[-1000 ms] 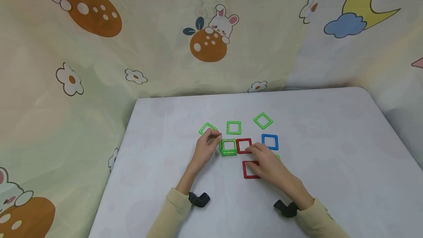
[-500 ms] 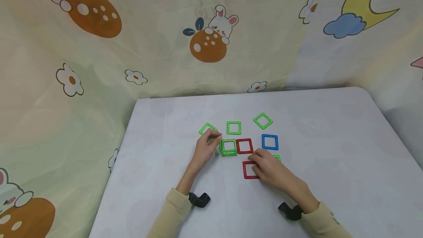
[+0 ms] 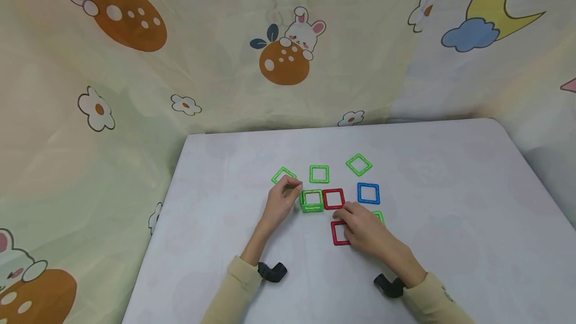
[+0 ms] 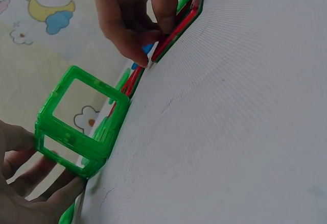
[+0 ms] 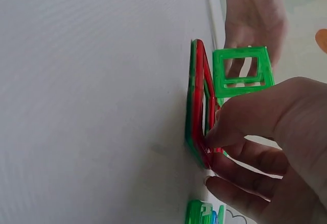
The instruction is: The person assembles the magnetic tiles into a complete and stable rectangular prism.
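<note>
A hollow green box [image 3: 311,208] is stood on the white tabletop [image 3: 202,174], with 12 o'clock taken as away from the person. At its 9 o'clock side it is held in the grip of the left hand [image 3: 280,201], the thumb and fingers set against its edge. Its walls are open-windowed; through them the left hand's fingers are seen in the right wrist view, and a printed flower in the left wrist view.

From the box, a far red square [image 3: 333,190] is laid at 3 o'clock, just beside it, and a blue square [image 3: 369,184] farther out at 3. An upright green square [image 3: 319,166] is placed near 12, one green diamond [image 3: 277,174] toward 10, partly covered by the left hand, and another [image 3: 353,169] at 2.

Between 4 and 5 o'clock lies a near red square [image 3: 334,234], with a green layer [image 5: 190,106] directly beneath it. The red square is pinched in the grip of the right hand [image 3: 366,229], whose forefinger is stretched between the two red squares. Beyond that hand, toward 3 to 4, a green piece [image 3: 381,217] is mostly hidden.
</note>
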Demonstrator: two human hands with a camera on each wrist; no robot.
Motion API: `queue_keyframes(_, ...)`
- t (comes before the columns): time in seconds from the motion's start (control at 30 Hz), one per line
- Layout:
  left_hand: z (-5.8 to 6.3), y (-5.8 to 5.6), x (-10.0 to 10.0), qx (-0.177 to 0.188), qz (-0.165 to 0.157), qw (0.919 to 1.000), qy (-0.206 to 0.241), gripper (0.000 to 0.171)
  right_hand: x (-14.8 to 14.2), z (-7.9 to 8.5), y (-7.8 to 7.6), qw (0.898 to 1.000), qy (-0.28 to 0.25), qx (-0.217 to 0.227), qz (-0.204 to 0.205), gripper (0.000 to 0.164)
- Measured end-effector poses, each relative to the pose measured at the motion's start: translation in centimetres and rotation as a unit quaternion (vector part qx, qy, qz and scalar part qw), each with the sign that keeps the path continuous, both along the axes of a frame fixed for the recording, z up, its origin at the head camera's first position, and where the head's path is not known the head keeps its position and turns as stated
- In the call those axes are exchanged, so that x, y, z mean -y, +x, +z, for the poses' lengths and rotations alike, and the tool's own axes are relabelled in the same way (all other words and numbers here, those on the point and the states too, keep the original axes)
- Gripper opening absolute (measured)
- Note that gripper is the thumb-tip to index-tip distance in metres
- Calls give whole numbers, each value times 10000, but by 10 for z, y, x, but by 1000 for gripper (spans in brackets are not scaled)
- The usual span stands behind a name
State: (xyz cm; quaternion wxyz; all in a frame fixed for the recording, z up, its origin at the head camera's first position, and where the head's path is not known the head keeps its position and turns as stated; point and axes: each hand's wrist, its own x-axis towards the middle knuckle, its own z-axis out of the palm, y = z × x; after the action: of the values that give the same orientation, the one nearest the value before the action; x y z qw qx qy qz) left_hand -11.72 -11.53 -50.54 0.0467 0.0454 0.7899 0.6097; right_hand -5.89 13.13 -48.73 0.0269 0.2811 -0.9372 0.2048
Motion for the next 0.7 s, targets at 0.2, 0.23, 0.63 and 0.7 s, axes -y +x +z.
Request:
queue_keyframes(0.2,0,0,0,-8,3,10000,59,22,3,1,-1,9999,128,44,-52,33)
queue_keyframes(0.23,0,0,0,-9,8,10000,77,22,4,1,-2,9998,189,64,-52,33)
queue_keyframes(0.63,5,2,-3,146,89,9996,210,22,7,3,-4,9991,358,231,-75,30)
queue_keyframes(0.7,5,2,-2,140,71,9997,210,23,6,4,-4,9992,301,256,-90,29)
